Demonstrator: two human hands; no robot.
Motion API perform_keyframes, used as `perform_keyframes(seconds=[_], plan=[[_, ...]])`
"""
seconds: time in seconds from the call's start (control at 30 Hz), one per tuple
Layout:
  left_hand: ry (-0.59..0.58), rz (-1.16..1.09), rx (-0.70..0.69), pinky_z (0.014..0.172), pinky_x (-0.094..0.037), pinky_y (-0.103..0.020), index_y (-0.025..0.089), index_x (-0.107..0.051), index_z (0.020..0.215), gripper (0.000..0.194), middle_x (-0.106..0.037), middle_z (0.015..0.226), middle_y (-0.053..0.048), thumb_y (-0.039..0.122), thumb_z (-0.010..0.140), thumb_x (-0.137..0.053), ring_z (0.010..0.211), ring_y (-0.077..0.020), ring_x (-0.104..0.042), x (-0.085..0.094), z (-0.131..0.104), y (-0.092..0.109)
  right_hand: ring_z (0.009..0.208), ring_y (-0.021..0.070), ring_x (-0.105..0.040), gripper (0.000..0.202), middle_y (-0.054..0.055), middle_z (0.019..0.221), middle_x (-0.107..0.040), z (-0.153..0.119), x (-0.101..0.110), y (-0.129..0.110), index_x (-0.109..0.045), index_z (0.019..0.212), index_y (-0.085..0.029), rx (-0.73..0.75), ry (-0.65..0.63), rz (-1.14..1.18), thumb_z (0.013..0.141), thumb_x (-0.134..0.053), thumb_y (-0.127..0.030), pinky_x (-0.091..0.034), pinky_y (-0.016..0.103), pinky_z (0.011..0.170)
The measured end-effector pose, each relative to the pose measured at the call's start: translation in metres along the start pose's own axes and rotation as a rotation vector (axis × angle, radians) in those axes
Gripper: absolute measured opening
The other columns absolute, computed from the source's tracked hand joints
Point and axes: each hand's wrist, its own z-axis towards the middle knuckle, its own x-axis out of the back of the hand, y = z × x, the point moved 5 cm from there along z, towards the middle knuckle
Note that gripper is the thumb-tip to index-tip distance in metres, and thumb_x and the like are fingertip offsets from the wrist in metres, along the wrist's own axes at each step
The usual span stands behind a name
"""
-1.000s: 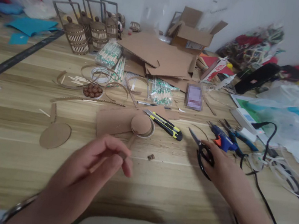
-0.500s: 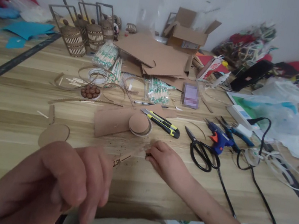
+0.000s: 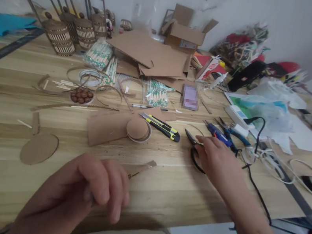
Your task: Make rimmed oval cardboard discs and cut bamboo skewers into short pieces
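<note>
My left hand [image 3: 80, 190] is in the near foreground, its fingers curled closed. A narrow cardboard strip [image 3: 144, 167] with a dark printed mark sticks out from behind those fingers; the gripped part is hidden. My right hand [image 3: 216, 157] is closed over the handles of black-handled scissors [image 3: 191, 136], which lie on the table with their blades pointing away to the left. Just left of them is a yellow-and-black utility knife [image 3: 162, 127]. Beside it, a small cardboard disc [image 3: 136, 129] rests on a round ring-like piece, over a larger sheet of cardboard [image 3: 106, 126].
A cardboard circle [image 3: 39, 148] lies at left, near a dish of brown beads [image 3: 81, 96]. A blue glue gun [image 3: 218, 133] and pliers [image 3: 241, 136] with cords are beyond my right hand. Small woven lanterns [image 3: 58, 36], cardboard sheets [image 3: 151, 54] and bagged sticks [image 3: 158, 93] stand behind.
My right hand has left the spot near the strip's end and moved right onto the scissors. My left hand has shifted right, with the strip. The camera view has turned slightly right.
</note>
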Motion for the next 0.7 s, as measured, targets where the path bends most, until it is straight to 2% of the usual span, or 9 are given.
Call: perform_keyframes(seconds=[0.07, 0.13, 0.17, 0.2, 0.27, 0.33, 0.5, 0.6, 0.7], plan=[[-0.011, -0.093, 0.009, 0.089, -0.052, -0.026, 0.031, -0.068, 0.091, 0.010, -0.072, 0.080, 0.004, 0.027, 0.097, -0.062, 0.090, -0.0143, -0.065, -0.006, 0.008, -0.006, 0.102, 0.0293, -0.067, 0.029, 0.016, 0.109, -0.071, -0.007, 0.011, -0.029, -0.065, 0.116, -0.016, 0.189, 0.038, 0.212, 0.101, -0.045, -0.030, -0.054, 0.041, 0.085], [0.034, -0.186, 0.035, 0.098, -0.051, -0.028, 0.031, -0.070, 0.086, 0.012, -0.074, 0.084, 0.004, 0.025, 0.095, -0.065, 0.103, -0.0151, -0.066, -0.006, 0.014, -0.015, 0.113, 0.0278, -0.064, 0.034, 0.016, 0.120, -0.069, -0.014, 0.015, -0.067, -0.061, 0.124, -0.017, 0.402, -0.017, 0.409, 0.103, -0.046, -0.038, -0.052, 0.041, 0.093], [0.066, -0.229, 0.045, 0.101, -0.050, -0.028, 0.031, -0.070, 0.084, 0.013, -0.076, 0.087, 0.004, 0.024, 0.094, -0.067, 0.109, -0.0155, -0.066, -0.003, 0.015, -0.020, 0.113, 0.0282, -0.063, 0.037, 0.016, 0.119, -0.070, -0.016, 0.013, -0.085, -0.060, 0.126, -0.016, 0.493, -0.047, 0.462, 0.102, -0.048, -0.041, -0.051, 0.042, 0.095], [0.103, -0.270, 0.051, 0.102, -0.050, -0.028, 0.030, -0.069, 0.082, 0.013, -0.076, 0.090, 0.004, 0.023, 0.093, -0.069, 0.114, -0.0157, -0.066, 0.000, 0.016, -0.025, 0.107, 0.0275, -0.065, 0.037, 0.015, 0.112, -0.071, -0.018, 0.009, -0.099, -0.060, 0.127, -0.015, 0.554, -0.097, 0.471, 0.102, -0.049, -0.039, -0.051, 0.043, 0.093], [0.185, -0.324, 0.057, 0.104, -0.050, -0.027, 0.030, -0.068, 0.080, 0.014, -0.077, 0.094, 0.004, 0.021, 0.090, -0.072, 0.119, -0.0156, -0.065, 0.012, 0.013, -0.035, 0.085, 0.0234, -0.066, 0.031, 0.011, 0.094, -0.072, -0.018, -0.005, -0.117, -0.063, 0.122, -0.015, 0.582, -0.179, 0.436, 0.104, -0.045, -0.031, -0.053, 0.038, 0.079], [0.266, -0.340, 0.062, 0.103, -0.051, -0.025, 0.028, -0.068, 0.079, 0.014, -0.077, 0.096, 0.005, 0.019, 0.087, -0.075, 0.118, -0.0150, -0.066, 0.025, 0.008, -0.043, 0.073, 0.0198, -0.062, 0.029, 0.007, 0.083, -0.069, -0.014, -0.020, -0.122, -0.068, 0.111, -0.015, 0.545, -0.242, 0.408, 0.104, -0.041, -0.024, -0.050, 0.033, 0.068], [0.398, -0.238, 0.057, 0.103, -0.050, -0.025, 0.027, -0.065, 0.076, 0.015, -0.076, 0.097, 0.005, 0.021, 0.086, -0.075, 0.109, -0.0129, -0.068, 0.049, -0.005, -0.056, 0.082, 0.0205, -0.059, 0.020, 0.008, 0.088, -0.064, -0.007, -0.037, -0.120, -0.066, 0.086, -0.016, 0.511, -0.346, 0.499, 0.099, -0.052, -0.021, -0.048, 0.031, 0.071], [0.441, 0.018, 0.063, 0.102, -0.047, -0.024, 0.027, -0.064, 0.078, 0.015, -0.073, 0.105, 0.005, 0.020, 0.091, -0.066, 0.110, -0.0123, -0.065, 0.058, -0.014, -0.056, 0.078, 0.0199, -0.059, 0.019, 0.006, 0.085, -0.063, -0.003, -0.043, -0.118, -0.061, 0.082, -0.017, 0.456, -0.386, 0.488, 0.098, -0.051, -0.016, -0.047, 0.031, 0.069], [0.454, 0.371, 0.062, 0.100, -0.044, -0.022, 0.025, -0.061, 0.079, 0.018, -0.069, 0.110, 0.003, 0.017, 0.094, -0.058, 0.111, -0.0122, -0.061, 0.067, -0.021, -0.051, 0.083, 0.0228, -0.062, 0.008, 0.007, 0.088, -0.067, -0.002, -0.046, -0.118, -0.061, 0.090, -0.017, 0.427, -0.371, 0.478, 0.097, -0.056, -0.017, -0.048, 0.034, 0.073]])
